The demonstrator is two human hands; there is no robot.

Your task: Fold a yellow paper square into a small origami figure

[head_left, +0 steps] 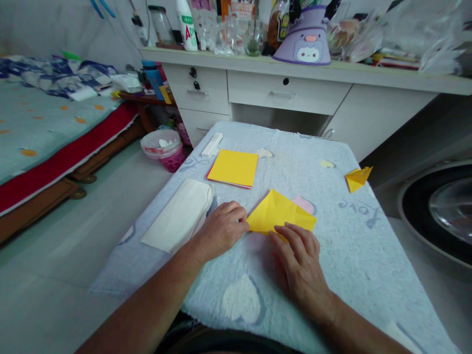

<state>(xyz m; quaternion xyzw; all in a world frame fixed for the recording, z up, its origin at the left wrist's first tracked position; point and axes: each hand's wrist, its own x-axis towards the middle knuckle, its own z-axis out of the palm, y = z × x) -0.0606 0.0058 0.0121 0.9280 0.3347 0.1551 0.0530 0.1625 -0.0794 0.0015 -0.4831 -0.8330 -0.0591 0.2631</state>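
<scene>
A partly folded yellow paper lies on the pale blue cloth-covered table. My left hand is curled, its fingers pinching the paper's left corner. My right hand rests with its fingers flat on the paper's near edge. A stack of square yellow sheets sits further back. One small folded yellow piece lies at the table's right edge.
A white folded cloth lies left of my left hand, a white tube at the far left corner. Behind stands a cluttered white desk. A bed and a pink bin are at the left.
</scene>
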